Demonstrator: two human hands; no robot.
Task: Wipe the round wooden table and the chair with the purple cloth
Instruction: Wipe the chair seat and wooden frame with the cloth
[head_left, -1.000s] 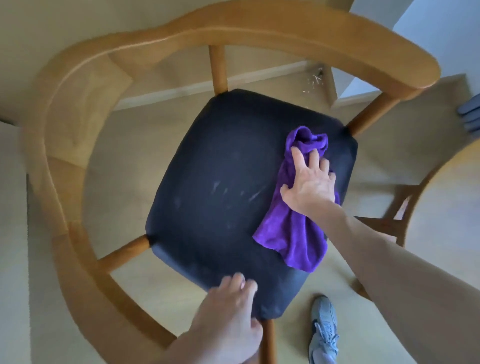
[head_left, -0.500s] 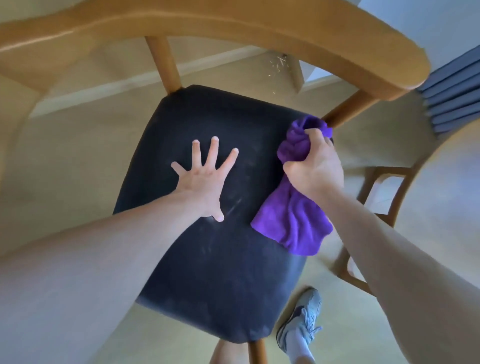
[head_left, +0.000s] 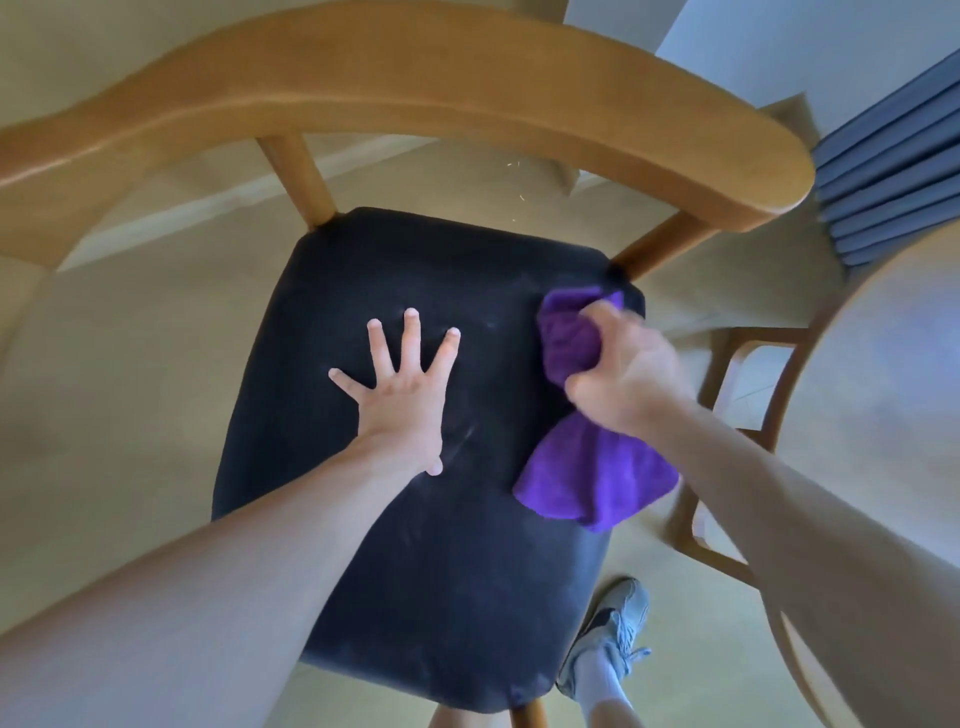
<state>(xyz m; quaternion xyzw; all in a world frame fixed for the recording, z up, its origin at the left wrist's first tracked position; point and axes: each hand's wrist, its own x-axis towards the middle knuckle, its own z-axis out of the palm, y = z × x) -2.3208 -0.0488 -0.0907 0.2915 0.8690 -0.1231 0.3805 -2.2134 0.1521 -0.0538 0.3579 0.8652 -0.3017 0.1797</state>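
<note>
Pressing flat on the black padded seat (head_left: 415, 545) of the curved-back wooden chair (head_left: 415, 98), the left hand (head_left: 405, 400) lay with fingers spread wide near the seat's middle. To its right, the right hand (head_left: 628, 379) gripped the bunched purple cloth (head_left: 592, 478) at the seat's far right corner (the cloth's loose end hung over the right edge). Part of the round wooden table (head_left: 883, 415) showed at the right, and a grey sneaker (head_left: 608, 634) stood on the floor below

The left hand (head_left: 402, 402) is now pressing flat on the dark seat (head_left: 363, 597) instead of its front edge, while the right hand (head_left: 626, 382) is bunching the purple cloth (head_left: 592, 483).
</note>
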